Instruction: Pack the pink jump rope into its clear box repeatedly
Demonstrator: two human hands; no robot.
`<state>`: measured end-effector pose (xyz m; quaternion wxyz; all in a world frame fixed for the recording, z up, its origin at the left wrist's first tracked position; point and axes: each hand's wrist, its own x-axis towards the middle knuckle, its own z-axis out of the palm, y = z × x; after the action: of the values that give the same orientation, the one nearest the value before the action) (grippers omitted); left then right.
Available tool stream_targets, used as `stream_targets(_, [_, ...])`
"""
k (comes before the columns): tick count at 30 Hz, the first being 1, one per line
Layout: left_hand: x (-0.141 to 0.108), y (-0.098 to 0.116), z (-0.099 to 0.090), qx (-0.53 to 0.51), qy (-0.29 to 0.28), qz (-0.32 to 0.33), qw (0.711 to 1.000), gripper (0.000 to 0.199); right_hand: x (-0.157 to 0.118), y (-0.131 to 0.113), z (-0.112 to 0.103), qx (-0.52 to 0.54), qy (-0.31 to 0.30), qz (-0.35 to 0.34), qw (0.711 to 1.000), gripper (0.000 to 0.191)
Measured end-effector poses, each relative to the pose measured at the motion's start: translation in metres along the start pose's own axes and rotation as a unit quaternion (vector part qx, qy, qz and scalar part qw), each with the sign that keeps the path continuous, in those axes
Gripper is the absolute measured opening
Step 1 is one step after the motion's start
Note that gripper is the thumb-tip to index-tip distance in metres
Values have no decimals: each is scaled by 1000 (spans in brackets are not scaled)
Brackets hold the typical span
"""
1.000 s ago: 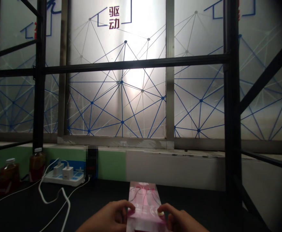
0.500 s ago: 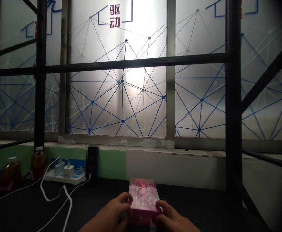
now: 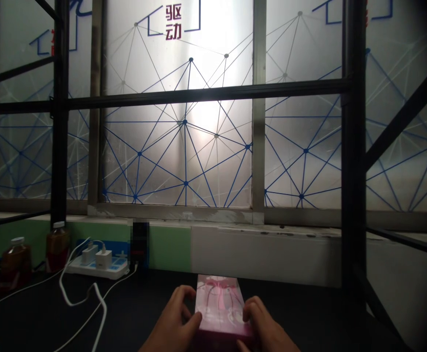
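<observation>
A pink box (image 3: 221, 305) with a ribbon bow design on top lies on the black table at the bottom centre. My left hand (image 3: 179, 318) is at its left side, fingers curled along the edge and thumb at the near left corner. On the right side, my right hand (image 3: 263, 322) has its bent fingers against the box's edge, with the thumb low at the near right corner. Both hands hold the box between them. The near face of the box is mostly cut off or in shadow.
A white power strip (image 3: 116, 266) with two plugged-in adapters, white cables (image 3: 101, 313), two capped bottles (image 3: 57, 247) and a blurred dark object (image 3: 140, 244) are at the left. Black metal frame posts (image 3: 352, 195) stand before the frosted windows.
Both hands have shifted on the box; the left fingers have moved up its side and the right fingers slightly forward. The box top now looks flatter, with its bow more clearly seen.
</observation>
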<state>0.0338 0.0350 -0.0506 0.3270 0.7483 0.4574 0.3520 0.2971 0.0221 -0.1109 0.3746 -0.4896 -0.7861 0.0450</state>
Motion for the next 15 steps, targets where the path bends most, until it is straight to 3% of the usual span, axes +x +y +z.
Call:
stream_targets(2, [5,-12,4,-49,-35,-72,996,49,1,2,-1,68,-6,55,996,56])
stream_targets(4, [10,-24,7,-86,-70,-88,990,61,2,2,-5,105,-28,94,990,72])
stream_targets(10, [17,-36,5,-171,-96,-69,978,85,4,-3,-16,104,-75,116,985,60])
stream_targets(15, [17,-20,0,-251,-78,-95,960,95,1,0,-11,109,-28,106,988,70])
